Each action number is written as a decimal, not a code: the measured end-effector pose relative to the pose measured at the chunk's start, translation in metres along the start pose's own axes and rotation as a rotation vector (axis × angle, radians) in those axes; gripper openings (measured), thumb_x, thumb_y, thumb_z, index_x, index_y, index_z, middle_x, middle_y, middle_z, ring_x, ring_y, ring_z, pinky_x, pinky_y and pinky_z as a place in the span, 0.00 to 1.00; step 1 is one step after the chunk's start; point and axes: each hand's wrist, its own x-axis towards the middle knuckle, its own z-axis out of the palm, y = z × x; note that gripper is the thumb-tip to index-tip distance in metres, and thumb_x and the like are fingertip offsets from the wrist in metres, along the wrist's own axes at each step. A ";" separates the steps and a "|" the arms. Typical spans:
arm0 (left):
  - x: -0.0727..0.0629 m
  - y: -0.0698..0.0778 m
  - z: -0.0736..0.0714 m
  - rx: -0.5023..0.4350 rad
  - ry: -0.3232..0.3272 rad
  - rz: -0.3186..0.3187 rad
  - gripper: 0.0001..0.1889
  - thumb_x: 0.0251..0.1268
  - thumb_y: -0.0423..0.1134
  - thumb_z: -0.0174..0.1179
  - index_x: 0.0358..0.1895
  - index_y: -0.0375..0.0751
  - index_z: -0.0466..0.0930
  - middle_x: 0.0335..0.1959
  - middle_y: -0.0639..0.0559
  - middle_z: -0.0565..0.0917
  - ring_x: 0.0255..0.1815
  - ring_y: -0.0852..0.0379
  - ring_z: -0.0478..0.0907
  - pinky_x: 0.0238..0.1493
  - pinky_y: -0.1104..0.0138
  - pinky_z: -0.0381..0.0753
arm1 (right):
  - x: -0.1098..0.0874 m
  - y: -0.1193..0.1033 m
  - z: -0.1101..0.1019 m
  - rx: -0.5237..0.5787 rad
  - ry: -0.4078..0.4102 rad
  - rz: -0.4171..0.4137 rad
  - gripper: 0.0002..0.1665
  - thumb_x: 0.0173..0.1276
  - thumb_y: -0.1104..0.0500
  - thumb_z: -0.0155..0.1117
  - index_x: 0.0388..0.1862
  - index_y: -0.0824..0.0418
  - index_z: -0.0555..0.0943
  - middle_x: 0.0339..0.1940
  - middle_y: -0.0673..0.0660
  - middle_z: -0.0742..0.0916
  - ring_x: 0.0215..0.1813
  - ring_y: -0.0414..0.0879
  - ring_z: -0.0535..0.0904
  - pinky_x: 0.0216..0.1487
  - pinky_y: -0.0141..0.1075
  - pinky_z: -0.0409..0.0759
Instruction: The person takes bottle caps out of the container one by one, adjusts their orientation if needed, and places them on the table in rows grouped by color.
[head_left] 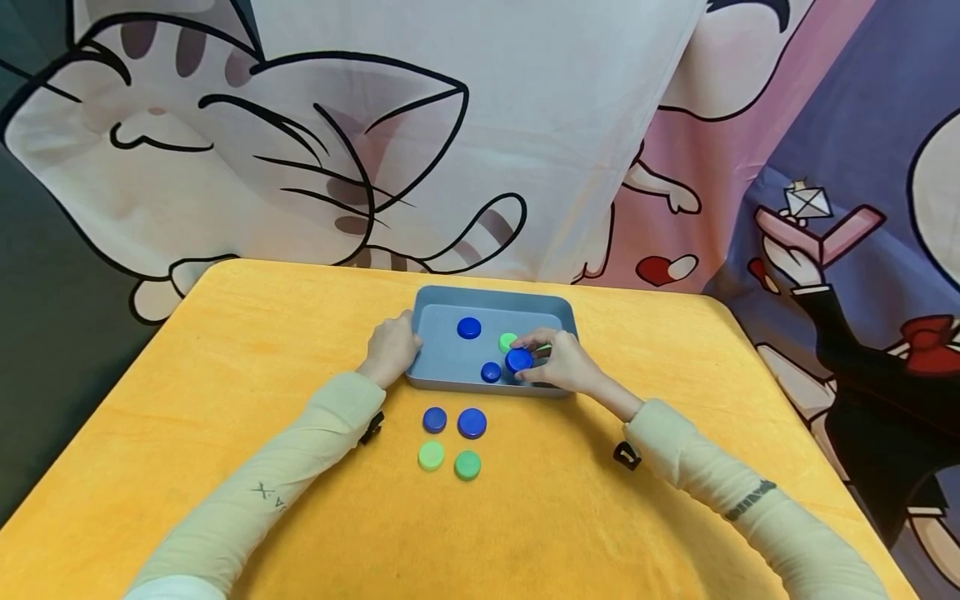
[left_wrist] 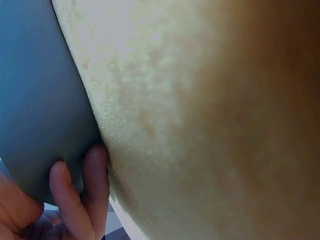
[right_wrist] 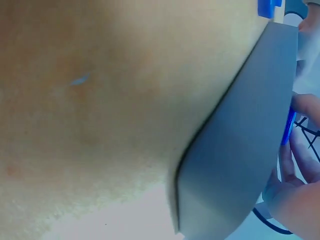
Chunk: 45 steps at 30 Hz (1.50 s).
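My left hand (head_left: 392,346) grips the left end of a shallow blue-grey tray (head_left: 435,358); its fingers curl against the tray's outer wall (left_wrist: 40,90) in the left wrist view. Over the tray's right part, my right hand (head_left: 566,365) pinches a blue bottle cap (head_left: 518,360) between thumb and fingers. That cap (right_wrist: 288,127) shows edge-on above the tray wall in the right wrist view. Inside the tray lie another blue cap (head_left: 468,327), a smaller blue cap (head_left: 491,372) and a light green cap (head_left: 507,342). A bit of green shows behind my right fingers, mostly hidden.
In front of the tray, on the yellow tabletop (head_left: 315,333), are a small blue cap (head_left: 434,419), a larger blue cap (head_left: 472,422), a light green cap (head_left: 431,455) and a darker green cap (head_left: 467,465). A cartoon-printed cloth (head_left: 570,125) hangs behind the table.
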 end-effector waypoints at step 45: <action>0.002 -0.002 0.002 0.014 -0.001 0.003 0.24 0.66 0.33 0.49 0.65 0.29 0.65 0.41 0.31 0.82 0.38 0.42 0.81 0.39 0.54 0.80 | -0.060 -0.030 0.028 0.002 0.049 -0.059 0.24 0.47 0.65 0.78 0.46 0.61 0.84 0.44 0.54 0.86 0.46 0.46 0.81 0.50 0.42 0.81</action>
